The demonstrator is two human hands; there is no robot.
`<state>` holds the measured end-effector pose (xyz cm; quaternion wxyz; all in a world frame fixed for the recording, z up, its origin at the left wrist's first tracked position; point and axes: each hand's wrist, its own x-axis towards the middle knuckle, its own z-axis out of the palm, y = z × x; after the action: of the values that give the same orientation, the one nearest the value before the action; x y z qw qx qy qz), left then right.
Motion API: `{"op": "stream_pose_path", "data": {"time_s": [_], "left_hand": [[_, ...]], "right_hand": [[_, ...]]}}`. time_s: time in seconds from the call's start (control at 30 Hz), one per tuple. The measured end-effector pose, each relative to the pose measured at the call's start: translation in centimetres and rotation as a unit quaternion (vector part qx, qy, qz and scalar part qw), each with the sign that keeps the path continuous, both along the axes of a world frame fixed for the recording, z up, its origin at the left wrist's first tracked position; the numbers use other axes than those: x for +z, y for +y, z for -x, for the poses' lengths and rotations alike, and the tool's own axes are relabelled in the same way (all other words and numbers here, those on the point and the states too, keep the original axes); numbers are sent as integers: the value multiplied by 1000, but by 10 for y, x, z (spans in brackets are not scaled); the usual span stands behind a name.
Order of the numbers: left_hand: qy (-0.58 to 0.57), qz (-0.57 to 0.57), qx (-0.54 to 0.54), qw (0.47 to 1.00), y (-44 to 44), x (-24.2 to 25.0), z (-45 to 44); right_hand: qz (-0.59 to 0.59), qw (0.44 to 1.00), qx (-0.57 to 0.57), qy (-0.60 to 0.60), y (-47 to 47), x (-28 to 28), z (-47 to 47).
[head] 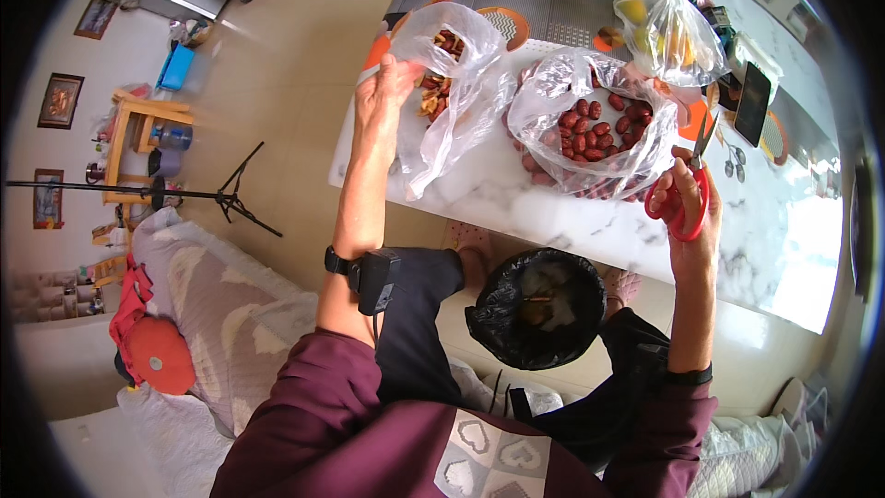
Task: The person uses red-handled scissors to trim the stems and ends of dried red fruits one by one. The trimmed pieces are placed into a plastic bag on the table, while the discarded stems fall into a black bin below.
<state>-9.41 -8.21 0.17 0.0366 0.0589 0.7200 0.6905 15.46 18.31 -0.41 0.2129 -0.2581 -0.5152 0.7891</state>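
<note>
My left hand [389, 86] pinches the rim of a clear plastic bag [460, 100] at the table's left. Cut pieces of red dates [435, 95] lie inside that bag. Over to the right, my right hand [691, 204] holds red-handled scissors [698, 180], fingers in the loops, with the blades pointing up and slightly parted. Between the hands an open clear plastic bag [525, 114] holds many whole red dates [594, 128]. The scissors are beside this bag's right edge.
A tied bag of yellow fruit [667, 34], a smartphone [752, 104] and a patterned runner [553, 3] are on the marble-patterned table [581, 221]. A bin with a black liner [539, 308] stands between my knees. A black tripod stand [228, 197] and a sofa [207, 283] are at left.
</note>
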Motion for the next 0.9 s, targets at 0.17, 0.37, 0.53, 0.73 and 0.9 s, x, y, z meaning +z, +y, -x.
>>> {"op": "stream_pose_path", "data": {"time_s": [0.17, 0.37, 0.53, 0.73, 0.9], "left_hand": [[195, 8, -64, 979, 33, 8, -45], [118, 62, -318, 939, 99, -7, -104], [232, 208, -317, 896, 134, -38, -93], [299, 284, -335, 847, 149, -69, -82], [349, 373, -315, 800, 164, -79, -88]], "right_hand": [[27, 1000, -5, -4, 6, 3, -4], [139, 974, 165, -74, -9, 3, -7], [208, 967, 113, -90, -12, -7, -8], [213, 973, 10, -83, 5, -17, -37], [160, 981, 75, -81, 4, -9, -44]]}}
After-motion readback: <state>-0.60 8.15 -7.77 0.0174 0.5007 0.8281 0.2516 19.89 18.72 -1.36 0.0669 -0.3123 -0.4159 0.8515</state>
